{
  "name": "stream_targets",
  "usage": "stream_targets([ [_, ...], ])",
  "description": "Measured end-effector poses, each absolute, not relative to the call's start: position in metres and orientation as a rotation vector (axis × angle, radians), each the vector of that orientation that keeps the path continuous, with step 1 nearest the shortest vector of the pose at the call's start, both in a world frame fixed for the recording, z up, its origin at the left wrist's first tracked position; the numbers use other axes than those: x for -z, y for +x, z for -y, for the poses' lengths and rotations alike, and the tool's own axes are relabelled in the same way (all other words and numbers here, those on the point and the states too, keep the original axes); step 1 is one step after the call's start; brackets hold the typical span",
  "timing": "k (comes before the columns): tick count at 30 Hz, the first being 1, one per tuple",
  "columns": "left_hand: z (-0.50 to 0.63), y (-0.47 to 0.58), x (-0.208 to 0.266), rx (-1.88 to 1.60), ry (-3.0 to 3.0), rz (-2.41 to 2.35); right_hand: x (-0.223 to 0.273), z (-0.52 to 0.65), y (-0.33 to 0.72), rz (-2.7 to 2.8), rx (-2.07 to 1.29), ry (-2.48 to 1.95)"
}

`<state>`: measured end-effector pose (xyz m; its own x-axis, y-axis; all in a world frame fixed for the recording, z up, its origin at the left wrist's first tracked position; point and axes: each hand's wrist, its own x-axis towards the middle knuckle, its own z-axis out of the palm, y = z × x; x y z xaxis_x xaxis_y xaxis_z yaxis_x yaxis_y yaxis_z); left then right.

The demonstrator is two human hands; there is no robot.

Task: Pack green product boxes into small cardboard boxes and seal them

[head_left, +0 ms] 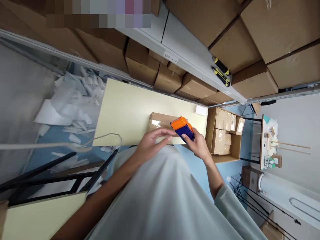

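A long cardboard box (160, 120) lies on the pale yellow table in front of me, with shiny clear tape on it. My right hand (198, 143) is closed round an orange and dark blue tape dispenser (183, 129), held over the right end of the box. At the near side of the box is my left hand (153, 141), its fingers stretched out and apart from the thumb, holding nothing. Its fingertips come close to the dispenser; whether they touch the box cannot be made out. The dispenser and right hand hide part of the box.
A small white box (200, 110) lies at the table's (125, 110) right end. Beyond stands an open carton (228, 155) with several small boxes. Two yellow-black cutters (221, 71) rest on the shelf above. White foam scraps (72, 100) are heaped left; a cable (110, 135) hangs nearby.
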<state>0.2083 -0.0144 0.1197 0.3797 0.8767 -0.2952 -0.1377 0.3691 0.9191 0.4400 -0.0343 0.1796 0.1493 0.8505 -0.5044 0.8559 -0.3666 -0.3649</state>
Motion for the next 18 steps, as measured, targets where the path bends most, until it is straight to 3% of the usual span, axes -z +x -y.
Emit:
stream_targets([
  [5, 0.011, 0.234, -0.129, -0.879, 1.222, -0.907, -0.170, 0.010, 0.451, -2.156, 1.007, 2.255],
  [11, -0.034, 0.262, -0.153, -0.999, 1.512, -0.982, -0.190, -0.072, 0.467, -2.516, 0.649, 1.993],
  [18, -0.160, 0.311, -0.162, -1.175, 1.645, -1.119, -0.232, -0.211, 0.457, -2.613, 0.149, 1.855],
])
